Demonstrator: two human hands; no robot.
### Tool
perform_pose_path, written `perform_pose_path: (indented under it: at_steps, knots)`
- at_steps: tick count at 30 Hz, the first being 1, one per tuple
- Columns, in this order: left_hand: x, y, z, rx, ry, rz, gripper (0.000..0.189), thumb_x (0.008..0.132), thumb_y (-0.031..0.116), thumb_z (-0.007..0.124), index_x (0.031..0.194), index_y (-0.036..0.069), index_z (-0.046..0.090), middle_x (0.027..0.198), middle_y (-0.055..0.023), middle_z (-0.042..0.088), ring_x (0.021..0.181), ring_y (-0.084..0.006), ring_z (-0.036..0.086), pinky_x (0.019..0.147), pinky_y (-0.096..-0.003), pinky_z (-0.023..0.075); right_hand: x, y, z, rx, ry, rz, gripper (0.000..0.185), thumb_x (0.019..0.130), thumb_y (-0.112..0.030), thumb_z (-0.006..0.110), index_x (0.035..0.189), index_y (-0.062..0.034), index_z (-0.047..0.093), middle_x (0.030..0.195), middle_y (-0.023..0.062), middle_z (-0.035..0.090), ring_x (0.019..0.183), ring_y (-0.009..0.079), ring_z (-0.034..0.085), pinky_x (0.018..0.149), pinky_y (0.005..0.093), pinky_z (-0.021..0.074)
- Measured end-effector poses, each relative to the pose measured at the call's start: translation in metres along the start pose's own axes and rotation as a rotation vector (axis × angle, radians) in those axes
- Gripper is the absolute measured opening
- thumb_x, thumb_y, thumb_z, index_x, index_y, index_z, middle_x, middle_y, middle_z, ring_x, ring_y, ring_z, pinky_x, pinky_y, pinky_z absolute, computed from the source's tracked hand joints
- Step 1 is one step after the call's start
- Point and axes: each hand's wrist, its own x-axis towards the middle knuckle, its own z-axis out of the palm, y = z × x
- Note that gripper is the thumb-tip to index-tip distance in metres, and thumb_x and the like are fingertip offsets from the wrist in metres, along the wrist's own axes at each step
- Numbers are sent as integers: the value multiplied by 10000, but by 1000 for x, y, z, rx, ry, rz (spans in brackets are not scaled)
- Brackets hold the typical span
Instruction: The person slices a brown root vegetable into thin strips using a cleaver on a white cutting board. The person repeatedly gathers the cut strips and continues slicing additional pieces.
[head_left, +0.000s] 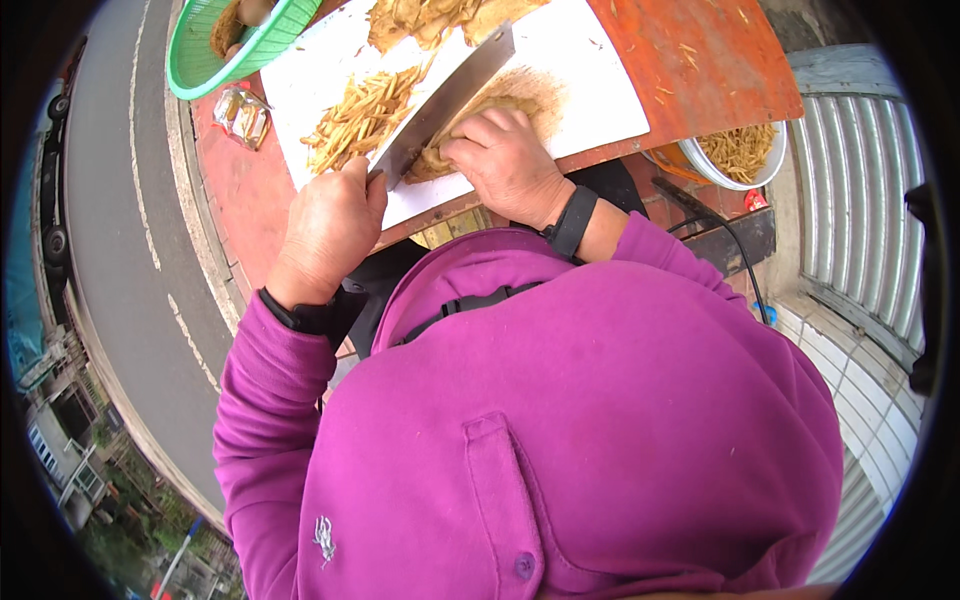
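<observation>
My left hand (330, 225) is closed on the handle of a broad-bladed cleaver (450, 101), whose blade slants up to the right over a white cutting board (600, 97). My right hand (517, 169) presses on a stack of pale brown vegetable slices (431, 163), just right of the blade, its fingers curled. Cut brown strips (364, 112) lie in a heap left of the blade. At the board's far side are more flat brown slices (427, 22). The knife handle is mostly hidden by my left hand.
An orange-red table (697, 67) supports the board. A green plastic basket (225, 79) with brown round items stands at the upper left, near a clear plastic package (244, 116). Below the table's right edge is a white bucket (780, 154) of cut strips. A road runs along the left.
</observation>
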Motion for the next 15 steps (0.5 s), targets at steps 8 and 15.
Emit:
perform_pose_path:
  at_steps: [8,15]
  knots:
    - [-51,1,-43,42,52,44,177,881,109,652,766,8,564,637,-241,604,611,-436,622,560,-511,481,-1,0,2,-34,26,-21,161,805,-114,596,939,-153,676,949,-2,588,977,236,545,902,392,415]
    - [-22,11,-26,50,-78,61,200,887,142,636,760,4,567,629,-247,603,621,-438,630,583,-514,502,-2,3,2,-12,-5,8,178,800,-111,599,950,-158,684,953,-10,587,982,230,545,894,394,411]
